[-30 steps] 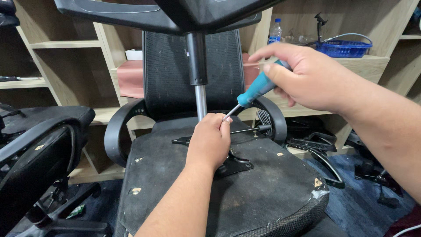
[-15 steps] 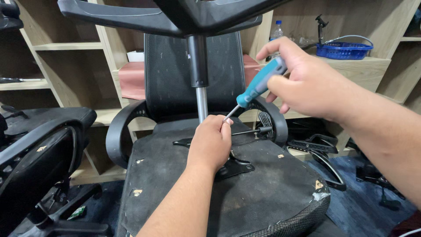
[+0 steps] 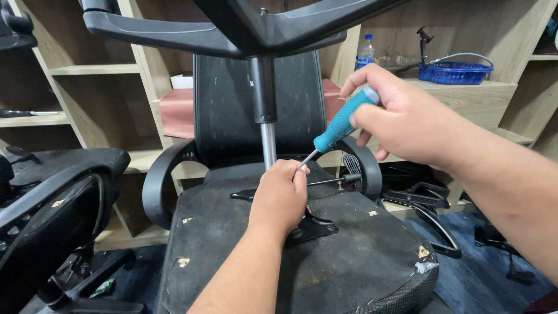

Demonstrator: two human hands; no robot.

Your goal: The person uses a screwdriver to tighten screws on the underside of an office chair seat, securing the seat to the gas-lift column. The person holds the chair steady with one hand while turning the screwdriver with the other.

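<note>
Nearest the camera, at 6 o'clock, the upturned underside of an office chair seat (image 3: pixel 244 273) fills the lower view, and the left hand (image 3: pixel 281 197) rests on it near the black metal mechanism plate (image 3: pixel 311 228), fingers curled shut around the tip of the screwdriver shaft, though what else they pinch cannot be told. Up toward 2 o'clock the right hand (image 3: pixel 407 119) closes all its fingers firmly around the teal handle of the screwdriver (image 3: pixel 340 129), which slants down to the left hand beside the chrome gas-lift column (image 3: pixel 267 145). Farther off, at 12 o'clock, stands the mesh backrest (image 3: pixel 232 104) under the black star base (image 3: pixel 232 29), with wooden shelves (image 3: pixel 87 70), a blue basket (image 3: pixel 456 71) and a water bottle (image 3: pixel 365 52) behind.
</note>
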